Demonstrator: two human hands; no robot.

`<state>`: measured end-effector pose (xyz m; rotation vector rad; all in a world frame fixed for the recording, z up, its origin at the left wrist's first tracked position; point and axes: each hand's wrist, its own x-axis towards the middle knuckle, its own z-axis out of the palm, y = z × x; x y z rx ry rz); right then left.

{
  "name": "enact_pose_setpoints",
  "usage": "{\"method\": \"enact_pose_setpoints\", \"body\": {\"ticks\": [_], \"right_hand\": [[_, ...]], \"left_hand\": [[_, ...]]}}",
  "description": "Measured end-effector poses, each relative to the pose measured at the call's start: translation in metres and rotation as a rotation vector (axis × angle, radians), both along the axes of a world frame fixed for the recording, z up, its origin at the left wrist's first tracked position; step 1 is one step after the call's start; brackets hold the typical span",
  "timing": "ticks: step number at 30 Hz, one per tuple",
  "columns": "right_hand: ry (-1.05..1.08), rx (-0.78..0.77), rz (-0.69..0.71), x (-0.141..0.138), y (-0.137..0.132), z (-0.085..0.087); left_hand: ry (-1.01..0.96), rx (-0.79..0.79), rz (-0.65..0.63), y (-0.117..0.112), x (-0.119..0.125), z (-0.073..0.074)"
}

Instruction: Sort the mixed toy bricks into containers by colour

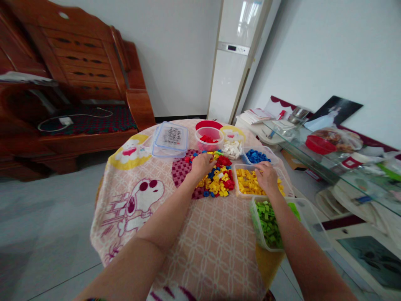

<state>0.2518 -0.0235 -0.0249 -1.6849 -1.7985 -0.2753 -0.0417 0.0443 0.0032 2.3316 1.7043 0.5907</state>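
A mixed pile of small plastic bricks (218, 179), yellow, red and blue, lies in the middle of a round table covered with a pink cartoon cloth (150, 196). My left hand (201, 164) rests palm down on the pile's left side, its fingers curled into the bricks. My right hand (265, 175) reaches into the clear tub of yellow bricks (244, 184), fingers bent down over them. What either hand grips is hidden under the fingers. Around the pile stand tubs of green bricks (268, 221), blue bricks (257, 156), white bricks (232, 148) and red bricks (207, 139).
Stacked clear lids (171, 139) lie at the table's far left. A wooden bench (75, 83) stands to the left, a white standing air conditioner (233, 58) behind, and a cluttered glass-topped cabinet (328, 154) close on the right.
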Motion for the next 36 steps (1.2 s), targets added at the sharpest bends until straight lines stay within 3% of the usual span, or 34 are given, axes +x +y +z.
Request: {"method": "enact_pose_setpoints", "body": {"ticks": [17, 21, 27, 31, 36], "right_hand": [[0.016, 0.036, 0.009, 0.001, 0.002, -0.004], [0.004, 0.062, 0.008, 0.002, 0.002, -0.004], [0.005, 0.049, 0.017, 0.003, 0.002, -0.004], [0.013, 0.044, 0.025, 0.002, 0.001, -0.003], [0.008, 0.04, 0.041, 0.002, 0.001, -0.002]], "left_hand": [[-0.067, -0.07, 0.105, -0.009, 0.009, 0.001], [-0.152, -0.079, 0.139, -0.006, 0.006, -0.001], [-0.437, -0.038, 0.126, 0.011, -0.008, 0.004], [-0.588, -0.001, -0.003, 0.008, -0.003, 0.012], [-0.633, -0.002, -0.321, -0.028, 0.037, 0.01]]}}
